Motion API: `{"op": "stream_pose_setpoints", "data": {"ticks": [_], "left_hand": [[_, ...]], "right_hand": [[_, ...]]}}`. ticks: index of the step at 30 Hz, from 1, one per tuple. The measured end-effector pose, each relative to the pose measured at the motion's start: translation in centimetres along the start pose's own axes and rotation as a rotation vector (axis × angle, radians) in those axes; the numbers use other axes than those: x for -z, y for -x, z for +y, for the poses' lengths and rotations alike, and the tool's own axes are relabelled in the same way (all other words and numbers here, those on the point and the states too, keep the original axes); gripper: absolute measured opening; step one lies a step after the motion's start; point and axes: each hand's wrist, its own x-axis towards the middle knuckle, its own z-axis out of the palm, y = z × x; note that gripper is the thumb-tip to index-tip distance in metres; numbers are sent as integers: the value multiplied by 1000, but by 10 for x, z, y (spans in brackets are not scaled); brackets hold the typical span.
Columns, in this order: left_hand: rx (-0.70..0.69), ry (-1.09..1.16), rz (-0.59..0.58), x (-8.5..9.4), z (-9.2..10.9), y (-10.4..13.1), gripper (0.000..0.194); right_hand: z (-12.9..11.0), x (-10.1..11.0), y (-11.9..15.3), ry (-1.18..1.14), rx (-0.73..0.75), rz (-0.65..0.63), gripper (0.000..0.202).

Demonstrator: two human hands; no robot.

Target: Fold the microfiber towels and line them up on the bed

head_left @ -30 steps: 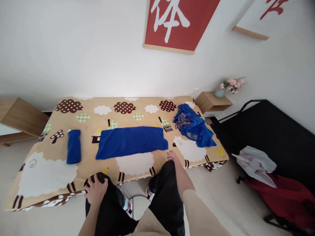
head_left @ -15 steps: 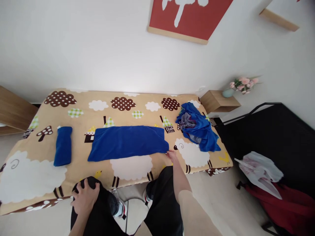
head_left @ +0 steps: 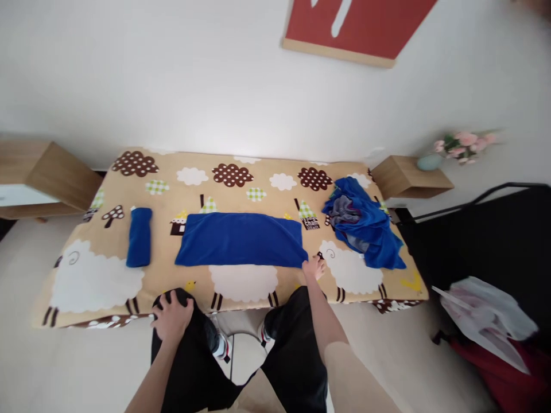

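A folded blue cloth [head_left: 241,240] lies flat as a long strip on the patterned bed [head_left: 172,281]. My right hand [head_left: 314,268] is at its lower right corner, touching the edge, with fingers spread over the sheet. My left hand [head_left: 173,315] rests with spread fingers on my left knee and holds nothing. A smaller folded blue cloth [head_left: 139,237] lies to the left of the strip. On the right of the bed is a crumpled heap of blue and grey cloth [head_left: 365,223].
Wooden cabinets stand at the left [head_left: 64,178] and at the right [head_left: 402,175], the latter with a vase of pink flowers [head_left: 430,162]. A black chair-like frame at the right bears a plastic bag [head_left: 486,315] and red fabric [head_left: 499,367].
The view has turned left, so things appear further right. The fingers of my right hand have spread at the strip's corner. My left hand stays on the knee.
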Motion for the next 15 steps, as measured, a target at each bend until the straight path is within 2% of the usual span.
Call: {"op": "stream_pose_setpoints", "data": {"ticks": [2,5,7,9,12,15], "left_hand": [[-2,-14,-3,2,1,1,64],[5,-30,9,3,1,5,65],[-1,-37,18,1,-1,8,65],[-22,-44,24,-3,-6,6,65],[-58,-36,-40,-10,-14,-17,60],[-45,5,-186,-15,-22,-68,49]], "right_hand": [[-12,-18,28,-43,92,65,49],[-16,-59,92,-138,255,91,54],[-8,-89,133,-152,270,42,56],[2,-113,161,-149,256,38,58],[14,-131,172,-148,237,65,63],[17,-136,165,-153,233,82,65]]}}
